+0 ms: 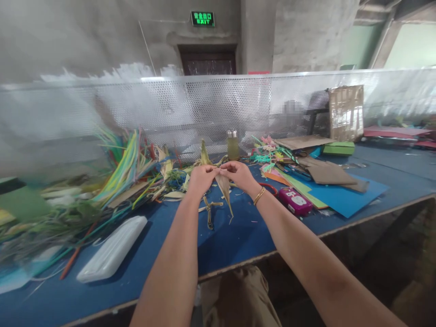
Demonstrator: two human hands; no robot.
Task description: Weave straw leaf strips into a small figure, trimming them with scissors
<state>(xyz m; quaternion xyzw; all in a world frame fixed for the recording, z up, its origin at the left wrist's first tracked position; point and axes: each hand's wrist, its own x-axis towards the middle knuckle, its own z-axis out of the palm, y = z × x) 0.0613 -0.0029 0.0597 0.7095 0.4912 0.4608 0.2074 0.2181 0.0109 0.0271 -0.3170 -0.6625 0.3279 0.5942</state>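
Note:
Over the blue table, my left hand [204,175] and my right hand [239,174] meet, thumbs and fingers pinched together on a dry corn husk [223,187]. The husk is pale tan and hangs down from the fingertips to a thin, pointed end. A small figure of knotted husk strips [210,211], shaped like a cross, lies on the table just below my left hand. Behind the hands an upright greenish husk tip [204,153] shows; its lower part is hidden. My right wrist wears a gold bracelet [259,195].
Left are bundled coloured strips [127,168], dried plant material [64,222] and a white wrapped packet [112,249]. On the right lie a purple box [294,201], blue sheets [340,200] and brown cardboard [329,170]. A bottle [232,146] stands before the perforated metal screen [163,104].

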